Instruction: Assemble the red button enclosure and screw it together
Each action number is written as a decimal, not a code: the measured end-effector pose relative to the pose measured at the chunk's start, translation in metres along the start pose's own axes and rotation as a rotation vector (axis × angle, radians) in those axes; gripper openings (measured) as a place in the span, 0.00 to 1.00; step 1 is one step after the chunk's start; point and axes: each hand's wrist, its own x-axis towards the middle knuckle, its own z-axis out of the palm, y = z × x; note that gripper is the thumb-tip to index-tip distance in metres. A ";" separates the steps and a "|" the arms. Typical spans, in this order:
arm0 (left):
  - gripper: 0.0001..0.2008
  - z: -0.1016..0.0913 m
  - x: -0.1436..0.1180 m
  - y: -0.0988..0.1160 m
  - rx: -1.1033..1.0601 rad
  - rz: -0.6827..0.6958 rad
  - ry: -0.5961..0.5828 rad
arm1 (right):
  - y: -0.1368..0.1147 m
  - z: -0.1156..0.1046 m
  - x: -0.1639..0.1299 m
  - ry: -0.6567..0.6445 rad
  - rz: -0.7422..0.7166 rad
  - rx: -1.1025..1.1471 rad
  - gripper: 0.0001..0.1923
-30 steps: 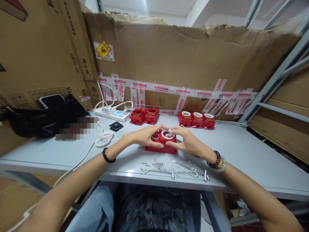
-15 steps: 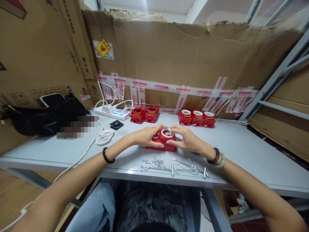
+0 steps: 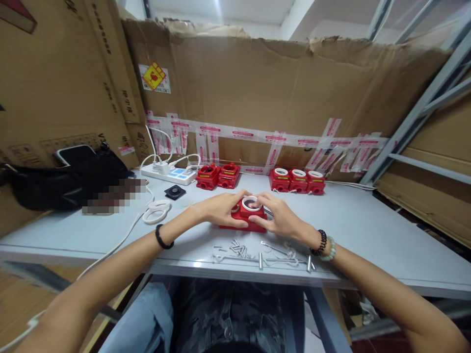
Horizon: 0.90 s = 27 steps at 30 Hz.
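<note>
At the middle of the table lies a red housing (image 3: 241, 215) with round openings on top. A white ring (image 3: 245, 205) sits over its right opening. Wrapped around the left side of the housing is my left hand (image 3: 221, 208), its thumb along the front. My right hand (image 3: 281, 215) grips the ring's right side, with a fingertip inside the ring and the thumb against the housing front; part of this grip is hidden. Loose screws (image 3: 237, 249) and metal rods with white cord (image 3: 260, 261) lie nearer the front edge.
Two red housings (image 3: 228, 175) stand at the back, beside a white power strip (image 3: 167, 173). Three more with white rings (image 3: 299, 180) are back right. At left are loose white rings (image 3: 156, 212), a black square part (image 3: 175, 191), a cable and a black bag (image 3: 73, 176). Cardboard (image 3: 239, 78) walls the back.
The whole view has shifted slightly. Both hands stay on the red housing, with the right fingers still at the white ring; little else differs.
</note>
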 end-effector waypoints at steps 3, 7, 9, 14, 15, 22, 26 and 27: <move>0.38 0.004 0.008 0.002 -0.003 0.029 0.035 | 0.001 0.001 -0.001 0.001 0.016 -0.019 0.12; 0.35 0.008 0.012 0.001 -0.022 0.035 0.050 | -0.002 0.002 0.001 0.014 0.043 0.084 0.16; 0.33 0.008 0.011 0.000 -0.008 -0.009 0.033 | -0.003 -0.006 0.003 0.007 0.054 0.163 0.26; 0.31 0.007 0.012 -0.001 0.042 -0.082 -0.002 | 0.014 -0.047 -0.002 -0.013 0.310 0.096 0.31; 0.31 0.006 0.012 -0.001 0.046 -0.095 -0.013 | 0.021 -0.055 -0.005 -0.111 0.381 0.052 0.30; 0.33 0.003 0.013 0.000 0.044 -0.156 -0.057 | 0.047 -0.051 -0.015 -0.613 0.528 -0.258 0.22; 0.33 0.003 0.013 0.003 0.038 -0.172 -0.059 | 0.048 -0.051 -0.013 -0.627 0.495 -0.321 0.11; 0.33 0.003 0.013 0.003 0.036 -0.173 -0.059 | 0.048 -0.057 -0.014 -0.602 0.490 -0.328 0.11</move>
